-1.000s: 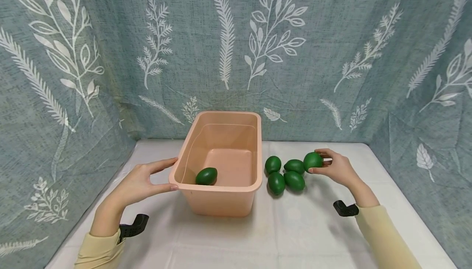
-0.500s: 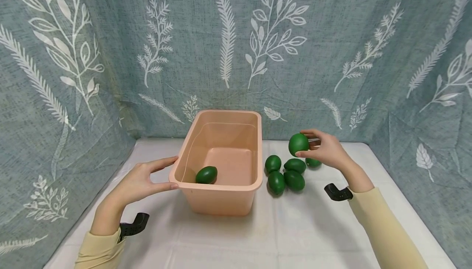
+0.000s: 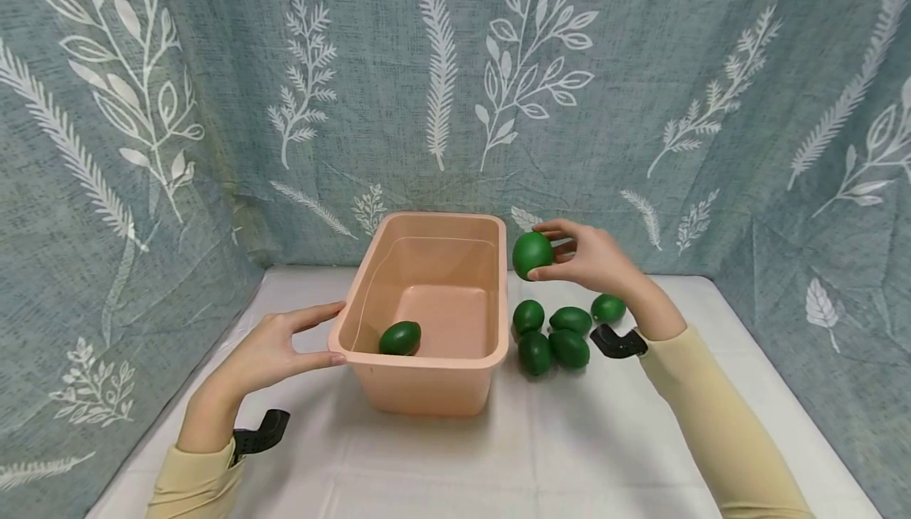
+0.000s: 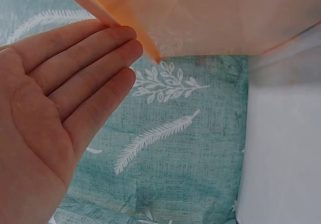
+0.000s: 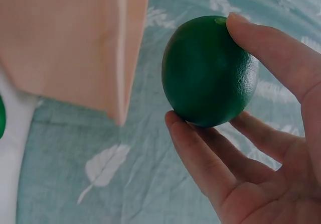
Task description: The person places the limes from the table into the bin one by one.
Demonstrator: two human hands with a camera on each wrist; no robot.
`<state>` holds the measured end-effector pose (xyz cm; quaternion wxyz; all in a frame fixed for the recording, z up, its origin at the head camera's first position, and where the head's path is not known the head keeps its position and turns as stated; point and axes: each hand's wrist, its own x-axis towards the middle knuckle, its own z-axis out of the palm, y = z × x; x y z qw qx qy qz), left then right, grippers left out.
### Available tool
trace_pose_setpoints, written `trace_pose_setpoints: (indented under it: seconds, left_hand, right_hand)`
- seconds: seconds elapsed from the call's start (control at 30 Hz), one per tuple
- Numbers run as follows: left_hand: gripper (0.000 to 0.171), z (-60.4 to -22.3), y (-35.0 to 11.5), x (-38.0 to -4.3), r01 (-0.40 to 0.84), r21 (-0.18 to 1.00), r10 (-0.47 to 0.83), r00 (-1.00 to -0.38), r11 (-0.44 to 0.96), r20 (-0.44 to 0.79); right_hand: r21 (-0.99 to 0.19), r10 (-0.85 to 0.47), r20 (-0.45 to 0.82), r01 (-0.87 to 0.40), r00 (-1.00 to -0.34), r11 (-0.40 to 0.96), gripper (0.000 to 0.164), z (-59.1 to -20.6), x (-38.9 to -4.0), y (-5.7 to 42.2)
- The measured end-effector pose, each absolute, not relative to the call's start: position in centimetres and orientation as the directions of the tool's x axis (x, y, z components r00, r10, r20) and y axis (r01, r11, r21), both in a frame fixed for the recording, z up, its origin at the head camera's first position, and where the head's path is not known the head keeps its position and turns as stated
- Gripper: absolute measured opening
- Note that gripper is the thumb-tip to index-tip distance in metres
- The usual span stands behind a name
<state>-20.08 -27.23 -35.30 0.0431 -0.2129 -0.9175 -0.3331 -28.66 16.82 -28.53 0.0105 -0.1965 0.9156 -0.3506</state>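
Observation:
My right hand (image 3: 589, 259) pinches a glossy green lime (image 3: 532, 255) between thumb and fingertips, in the air just right of the bin's rim. In the right wrist view the thumb presses on top of this lime (image 5: 205, 73) and the fingers support it from below. A peach plastic bin (image 3: 427, 388) stands on the table with a single lime (image 3: 400, 339) inside, near its front left. With its fingers straight, my left hand (image 3: 259, 357) touches the bin's left front corner. The left wrist view shows those fingertips (image 4: 128, 33) against the outer wall.
Several more limes (image 3: 569, 349) lie bunched on the white tablecloth (image 3: 569, 456) right of the bin, one (image 3: 608, 308) a little apart under my right forearm. A blue-green leaf-print curtain (image 3: 398, 107) closes off the back and sides.
My right hand has lifted the lime off the table and carried it left and up toward the bin's right rim. The left hand and bin have stayed in place.

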Motion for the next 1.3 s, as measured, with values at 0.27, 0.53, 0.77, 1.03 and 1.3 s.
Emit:
trace_pose_setpoints:
  seconds: [0.27, 0.53, 0.77, 1.03, 1.3]
  left_hand:
    - [0.070, -35.3, -27.1, -20.2, 0.416, 0.597, 0.363, -0.907, 0.686, 0.215]
    - [0.070, -35.5, -27.0, -20.2, 0.427, 0.586, 0.369, -0.902, 0.688, 0.223]
    - [0.069, -35.4, -26.9, -20.1, 0.433, 0.586, 0.368, -0.900, 0.685, 0.235]
    - [0.069, -35.3, -26.9, -20.2, 0.431, 0.588, 0.371, -0.900, 0.685, 0.229]
    - [0.071, -35.2, -27.2, -20.2, 0.420, 0.583, 0.357, -0.906, 0.695, 0.228]
  right_hand:
    - [-0.653, -0.449, 0.077, -0.385, -0.890, 0.652, 0.077, -27.1, -29.6, 14.0]
    - [-0.643, -0.495, 0.056, -0.410, -0.867, 0.646, 0.072, -27.1, -30.4, 11.1]
    - [-0.671, -0.536, 0.059, -0.431, -0.842, 0.603, 0.069, -28.1, -31.2, 8.8]
    - [-0.701, -0.519, 0.095, -0.427, -0.850, 0.572, 0.060, -28.4, -31.5, 9.4]
    - [-0.673, -0.470, 0.095, -0.405, -0.877, 0.619, 0.059, -28.6, -31.5, 11.5]
